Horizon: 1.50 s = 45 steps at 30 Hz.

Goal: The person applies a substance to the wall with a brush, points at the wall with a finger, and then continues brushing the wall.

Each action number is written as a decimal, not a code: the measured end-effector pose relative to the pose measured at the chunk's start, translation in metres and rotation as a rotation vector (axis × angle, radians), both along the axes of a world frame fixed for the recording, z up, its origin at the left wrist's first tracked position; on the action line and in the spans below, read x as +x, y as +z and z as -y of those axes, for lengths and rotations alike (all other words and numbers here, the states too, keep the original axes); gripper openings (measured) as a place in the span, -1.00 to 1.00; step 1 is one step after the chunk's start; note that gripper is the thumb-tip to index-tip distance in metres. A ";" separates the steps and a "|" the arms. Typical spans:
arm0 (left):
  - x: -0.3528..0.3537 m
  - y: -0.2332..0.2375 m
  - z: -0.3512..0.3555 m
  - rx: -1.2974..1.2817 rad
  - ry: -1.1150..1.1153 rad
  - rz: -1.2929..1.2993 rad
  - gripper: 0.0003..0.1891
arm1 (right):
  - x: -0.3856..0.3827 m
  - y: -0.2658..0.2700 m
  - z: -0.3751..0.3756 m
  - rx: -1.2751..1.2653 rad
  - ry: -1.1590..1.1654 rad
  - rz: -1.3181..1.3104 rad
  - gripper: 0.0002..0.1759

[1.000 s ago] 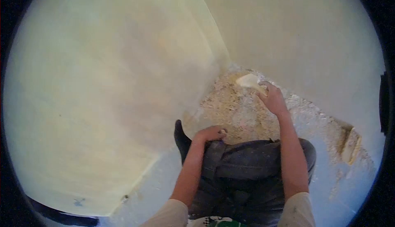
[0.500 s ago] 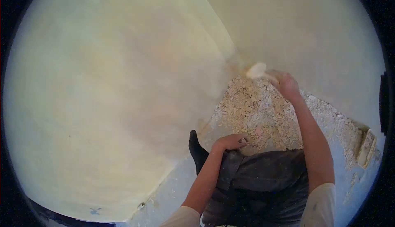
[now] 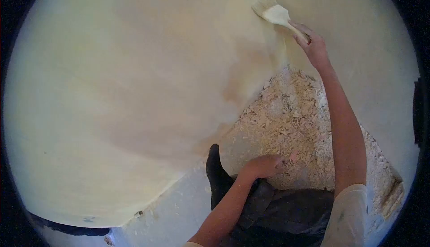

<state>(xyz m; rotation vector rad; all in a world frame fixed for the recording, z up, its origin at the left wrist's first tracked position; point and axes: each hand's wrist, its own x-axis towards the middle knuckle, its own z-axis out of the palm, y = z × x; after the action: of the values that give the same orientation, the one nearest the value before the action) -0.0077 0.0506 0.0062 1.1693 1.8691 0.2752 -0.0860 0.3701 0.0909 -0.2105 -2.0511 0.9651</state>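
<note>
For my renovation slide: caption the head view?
Right hand holds a brush to the wall corner; left hand rests on the knee above floor debris.

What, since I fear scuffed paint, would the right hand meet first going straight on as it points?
Probably the cream painted wall: the right hand points up-left along its pale flat paintbrush, whose bristles seem to touch the wall corner. Depth is unclear.
</note>
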 end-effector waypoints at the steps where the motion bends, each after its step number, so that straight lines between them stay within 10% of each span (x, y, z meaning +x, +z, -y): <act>1: 0.000 -0.008 -0.001 -0.007 -0.009 -0.010 -0.56 | -0.005 -0.009 -0.003 -0.002 0.010 0.014 -0.58; 9: -0.008 -0.021 0.003 0.121 -0.072 0.040 -0.55 | 0.071 -0.070 -0.056 0.556 -0.062 0.700 -0.55; 18: -0.014 -0.026 0.012 -0.061 -0.120 -0.055 -0.55 | 0.389 0.020 0.003 0.165 -0.152 0.723 -0.63; 29: -0.018 -0.026 0.026 0.010 0.015 0.105 -0.66 | 0.644 0.089 -0.003 -0.097 -0.554 1.420 -0.82; 45: -0.015 -0.030 0.042 -0.013 -0.031 -0.019 -0.65 | 0.720 0.035 -0.061 -0.240 -0.707 1.490 -0.78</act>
<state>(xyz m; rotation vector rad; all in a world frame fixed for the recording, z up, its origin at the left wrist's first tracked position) -0.0225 0.0085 -0.0241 1.1950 1.8653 0.2356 0.6343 0.4313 0.1254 -2.1295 -2.6415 0.5526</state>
